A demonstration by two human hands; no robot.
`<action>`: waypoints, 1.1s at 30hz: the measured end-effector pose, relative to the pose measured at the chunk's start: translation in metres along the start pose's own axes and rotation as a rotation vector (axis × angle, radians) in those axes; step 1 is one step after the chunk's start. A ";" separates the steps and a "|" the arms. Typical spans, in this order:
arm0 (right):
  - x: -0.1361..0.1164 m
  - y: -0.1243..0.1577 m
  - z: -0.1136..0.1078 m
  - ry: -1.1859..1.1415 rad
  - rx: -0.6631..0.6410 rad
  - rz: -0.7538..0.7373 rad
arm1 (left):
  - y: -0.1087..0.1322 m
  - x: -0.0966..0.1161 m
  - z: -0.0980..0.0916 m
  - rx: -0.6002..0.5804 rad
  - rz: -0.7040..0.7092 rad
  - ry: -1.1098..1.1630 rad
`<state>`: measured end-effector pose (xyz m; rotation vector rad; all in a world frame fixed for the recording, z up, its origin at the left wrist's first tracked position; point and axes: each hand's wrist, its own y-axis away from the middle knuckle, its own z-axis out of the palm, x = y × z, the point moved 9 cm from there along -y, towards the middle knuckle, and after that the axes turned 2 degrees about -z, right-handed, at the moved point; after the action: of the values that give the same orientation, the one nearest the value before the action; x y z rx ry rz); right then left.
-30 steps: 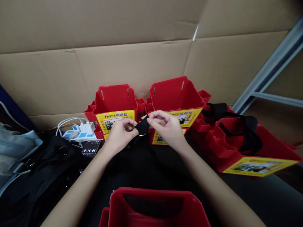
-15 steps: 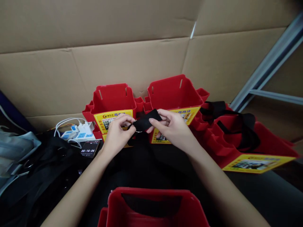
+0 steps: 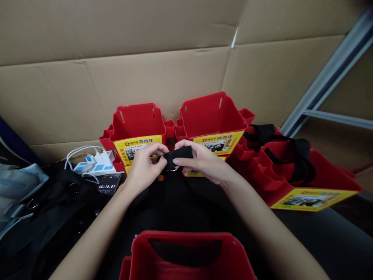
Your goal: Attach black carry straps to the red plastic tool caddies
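Note:
Between my two hands is a black webbing strap (image 3: 181, 154), with a metal ring (image 3: 175, 168) at its lower edge. My left hand (image 3: 150, 161) pinches the strap's left end near the ring. On the other side, my right hand (image 3: 201, 160) grips the strap with the thumb in front and the fingers behind. Right below me stands a red plastic bin (image 3: 186, 235), and a black strap (image 3: 186, 252) runs across the inside of its far wall. Dark cloth or webbing lies under my hands; its shape is hard to make out.
Two red bins (image 3: 138, 120) with yellow labels stand against the cardboard wall (image 3: 157, 81). More red bins (image 3: 279, 182) with black straps sit at right, by a metal frame (image 3: 320, 81). At left are a power strip (image 3: 99, 165), a phone (image 3: 109, 184) and piled black straps (image 3: 58, 217).
My right hand has turned the strap's right end and moved slightly lower. The ring now hangs below the strap near the right fingers. My left hand keeps its pinch.

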<state>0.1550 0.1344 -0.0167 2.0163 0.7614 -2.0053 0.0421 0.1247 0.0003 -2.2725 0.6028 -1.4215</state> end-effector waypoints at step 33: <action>-0.018 -0.002 -0.001 -0.050 -0.052 -0.269 | -0.002 -0.012 0.000 -0.018 -0.100 0.330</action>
<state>0.1557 0.1320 0.0015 1.9136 1.1141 -2.1408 0.0377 0.1330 -0.0081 -2.1210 0.6070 -1.8671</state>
